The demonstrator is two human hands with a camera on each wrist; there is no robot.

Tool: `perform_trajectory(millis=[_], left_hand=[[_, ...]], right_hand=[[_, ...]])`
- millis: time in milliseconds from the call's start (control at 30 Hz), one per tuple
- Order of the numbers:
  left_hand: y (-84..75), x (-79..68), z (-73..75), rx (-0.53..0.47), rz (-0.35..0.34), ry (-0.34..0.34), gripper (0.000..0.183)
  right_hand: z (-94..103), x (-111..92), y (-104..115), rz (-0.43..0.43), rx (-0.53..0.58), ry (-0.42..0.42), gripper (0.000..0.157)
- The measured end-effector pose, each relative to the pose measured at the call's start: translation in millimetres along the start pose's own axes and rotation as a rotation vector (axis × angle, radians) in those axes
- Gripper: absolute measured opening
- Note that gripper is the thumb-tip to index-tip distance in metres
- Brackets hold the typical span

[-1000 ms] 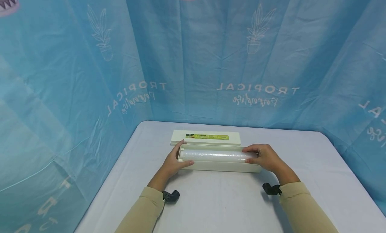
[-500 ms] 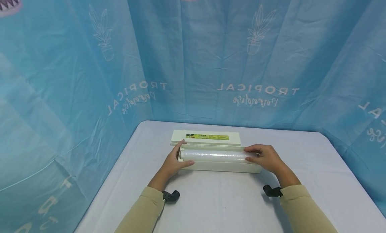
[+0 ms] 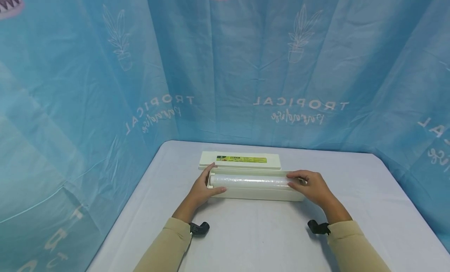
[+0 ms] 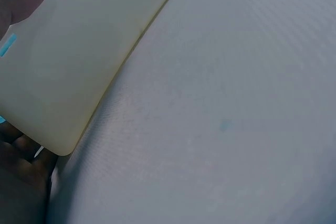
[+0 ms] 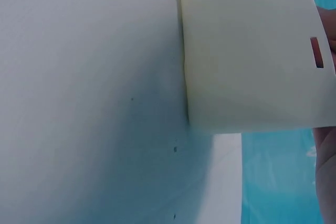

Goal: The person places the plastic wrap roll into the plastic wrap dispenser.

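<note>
A long cream-coloured dispenser box (image 3: 253, 194) stands without its cover on the white table, turned crosswise. Inside lies a shiny, clear roll of cling film (image 3: 251, 181). My left hand (image 3: 199, 190) grips the box's left end, thumb on the front wall and fingers round the end and back. At the other end my right hand (image 3: 313, 186) pinches the roll's right part between thumb and fingers, over the box. In the left wrist view the thumb (image 4: 23, 4) lies against the box's front wall (image 4: 94, 51). The right wrist view shows the box's front corner (image 5: 247, 56), hiding most of that hand.
Right behind the box lies its cream lid (image 3: 206, 159) with a yellow-green label (image 3: 241, 159). A white cloth covers the table (image 3: 260, 233). Blue printed curtains (image 3: 232, 80) hang behind and on both sides.
My right hand has shifted slightly rightward along the roll, toward the box's right end. The left hand, the box and the lid stay in place.
</note>
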State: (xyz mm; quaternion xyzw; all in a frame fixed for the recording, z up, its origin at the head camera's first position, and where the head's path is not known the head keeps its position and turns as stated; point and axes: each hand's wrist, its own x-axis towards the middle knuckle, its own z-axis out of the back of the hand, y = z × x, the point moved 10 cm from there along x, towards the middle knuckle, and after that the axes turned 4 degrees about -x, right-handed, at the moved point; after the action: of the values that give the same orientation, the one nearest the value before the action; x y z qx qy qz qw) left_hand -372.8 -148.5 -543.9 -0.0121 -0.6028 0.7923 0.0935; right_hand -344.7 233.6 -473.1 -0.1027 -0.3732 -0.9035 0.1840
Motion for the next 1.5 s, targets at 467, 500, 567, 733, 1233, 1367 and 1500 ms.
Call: perform_trajectory(millis=[467,500,567,733,1233,1367,1500], left_hand=[[0.6,0.0,0.5,-0.002,-0.004,0.003,0.114],[0.4,0.0,0.4,-0.002,-0.005,0.004,0.114],[0.4,0.2,0.4,0.002,-0.005,0.004,0.114],[1.3,0.5,0.7,0.005,-0.007,0.001,0.114],[1.6,0.0,0.6,0.009,0.006,-0.005,0.114],[1.2,0.0,0.5,0.010,0.003,-0.005,0.114],[1.4,-0.4,0.6,0.006,0.007,-0.006,0.114]], right_hand=[[11.7,-13,2,0.091,-0.060,-0.138,0.027],[12.1,-14,2,0.094,-0.059,-0.144,0.028],[13.0,-15,2,0.099,-0.061,-0.156,0.028],[14.9,-18,3,0.126,-0.049,-0.183,0.029],[17.0,-22,1,0.119,0.030,-0.189,0.041],[16.5,-22,-1,0.095,0.052,-0.172,0.047],[16.7,-23,-5,0.057,0.068,-0.167,0.055]])
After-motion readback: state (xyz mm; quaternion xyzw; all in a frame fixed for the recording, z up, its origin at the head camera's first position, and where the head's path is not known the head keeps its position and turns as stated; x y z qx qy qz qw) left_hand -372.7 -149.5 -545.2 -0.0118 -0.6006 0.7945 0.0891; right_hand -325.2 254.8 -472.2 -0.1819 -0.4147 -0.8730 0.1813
